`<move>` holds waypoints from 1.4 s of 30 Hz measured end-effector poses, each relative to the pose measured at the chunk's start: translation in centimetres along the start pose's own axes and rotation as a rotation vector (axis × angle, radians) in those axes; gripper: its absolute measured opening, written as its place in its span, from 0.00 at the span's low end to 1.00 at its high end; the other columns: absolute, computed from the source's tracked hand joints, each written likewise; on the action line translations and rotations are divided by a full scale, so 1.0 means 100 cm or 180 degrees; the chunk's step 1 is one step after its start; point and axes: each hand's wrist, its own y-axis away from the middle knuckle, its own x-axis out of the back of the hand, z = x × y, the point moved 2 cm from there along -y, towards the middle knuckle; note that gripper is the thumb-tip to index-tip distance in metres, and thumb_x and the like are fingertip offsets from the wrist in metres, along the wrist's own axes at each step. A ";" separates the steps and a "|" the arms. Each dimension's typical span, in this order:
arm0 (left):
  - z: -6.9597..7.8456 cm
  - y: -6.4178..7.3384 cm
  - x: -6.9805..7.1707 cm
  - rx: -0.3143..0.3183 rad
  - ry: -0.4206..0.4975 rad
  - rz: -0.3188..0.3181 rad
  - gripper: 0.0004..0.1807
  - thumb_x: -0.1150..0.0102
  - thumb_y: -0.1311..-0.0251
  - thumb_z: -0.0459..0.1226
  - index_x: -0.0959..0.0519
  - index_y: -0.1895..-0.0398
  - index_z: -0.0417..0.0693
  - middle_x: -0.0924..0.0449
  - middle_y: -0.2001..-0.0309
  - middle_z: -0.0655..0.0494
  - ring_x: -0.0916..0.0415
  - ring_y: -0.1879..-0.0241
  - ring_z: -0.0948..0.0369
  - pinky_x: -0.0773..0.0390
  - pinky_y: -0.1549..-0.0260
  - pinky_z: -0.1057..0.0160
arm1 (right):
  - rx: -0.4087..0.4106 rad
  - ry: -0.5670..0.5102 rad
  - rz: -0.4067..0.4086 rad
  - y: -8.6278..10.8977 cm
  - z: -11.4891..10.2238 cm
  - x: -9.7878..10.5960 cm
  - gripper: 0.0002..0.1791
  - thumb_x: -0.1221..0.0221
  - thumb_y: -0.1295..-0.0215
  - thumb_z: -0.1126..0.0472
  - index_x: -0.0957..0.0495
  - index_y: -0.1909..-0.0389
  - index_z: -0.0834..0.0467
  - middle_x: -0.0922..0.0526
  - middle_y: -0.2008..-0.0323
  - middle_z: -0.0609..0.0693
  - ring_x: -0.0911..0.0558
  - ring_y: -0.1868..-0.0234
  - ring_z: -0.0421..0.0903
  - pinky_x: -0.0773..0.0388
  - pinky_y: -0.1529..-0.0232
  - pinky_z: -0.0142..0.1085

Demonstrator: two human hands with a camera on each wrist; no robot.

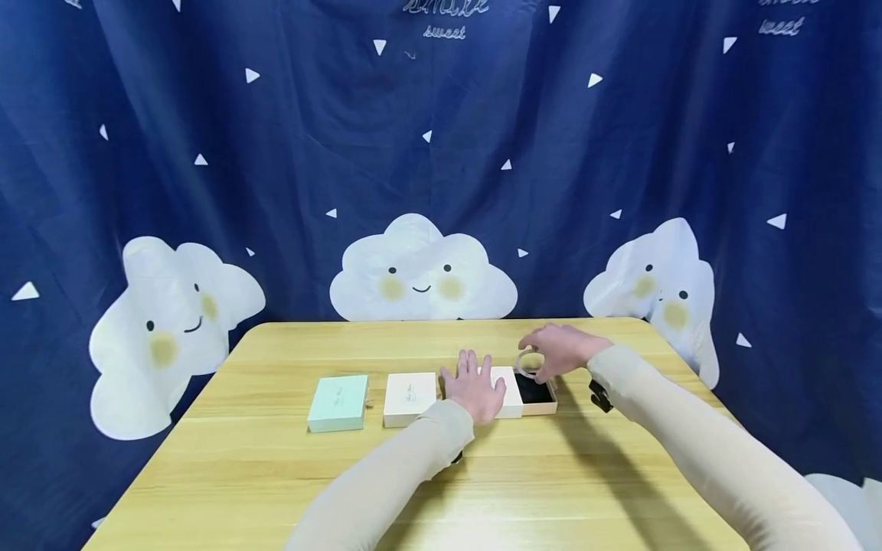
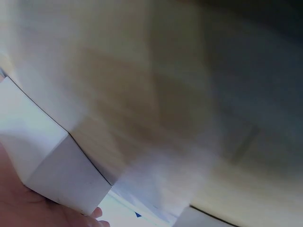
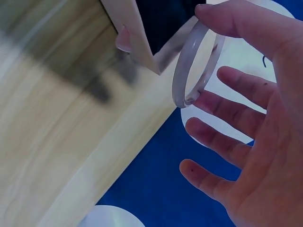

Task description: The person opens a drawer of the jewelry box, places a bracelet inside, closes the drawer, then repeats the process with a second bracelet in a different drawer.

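Pinching a pale bangle between thumb and fingers, right hand raised just above the far edge of an open box with a dark lining; remaining fingers spread loose and straight, bangle upright and tilted, close over the box corner in the right wrist view; lying flat, left hand with fingers straight and slightly fanned, palm down on the white lid at 9 o'clock of the dark lining; left wrist view badly blurred, showing only a white box corner against a bit of palm, nothing more to be told from it; both sleeves light beige, reaching in from 6 o'clock and 4 o'clock.

Further out, at 9 o'clock of the left hand, a closed white box just beside it; beyond that, again at 9 o'clock, a closed mint-green box, set slightly apart; all three boxes in one row across the middle of a light wooden table; at 12 o'clock, behind the table, a dark blue curtain printed with white smiling clouds and small white triangles.
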 end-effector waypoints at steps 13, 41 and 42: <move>0.000 -0.002 -0.001 -0.0019 -0.0013 0.0026 0.36 0.76 0.24 0.60 0.47 0.19 0.56 0.54 0.19 0.44 0.60 0.19 0.48 0.48 0.31 0.29 | 0.0058 0.0183 0.0064 0.014 -0.004 -0.006 0.31 0.24 0.56 0.48 0.17 0.47 0.49 0.15 0.46 0.44 0.22 0.48 0.49 0.23 0.51 0.56; 0.001 -0.001 0.001 -0.0010 -0.0034 0.0088 0.36 0.75 0.25 0.60 0.46 0.19 0.56 0.52 0.19 0.44 0.58 0.19 0.48 0.47 0.31 0.29 | 0.0107 0.0383 -0.0009 0.010 -0.024 -0.013 0.29 0.24 0.57 0.51 0.16 0.49 0.51 0.15 0.51 0.45 0.22 0.48 0.50 0.26 0.46 0.61; 0.001 -0.001 0.001 -0.0008 -0.0031 0.0086 0.36 0.75 0.25 0.60 0.46 0.19 0.56 0.52 0.19 0.44 0.58 0.19 0.48 0.47 0.31 0.29 | 0.0112 0.0381 -0.0007 0.010 -0.024 -0.013 0.29 0.24 0.57 0.50 0.16 0.49 0.51 0.15 0.51 0.44 0.22 0.48 0.50 0.26 0.46 0.61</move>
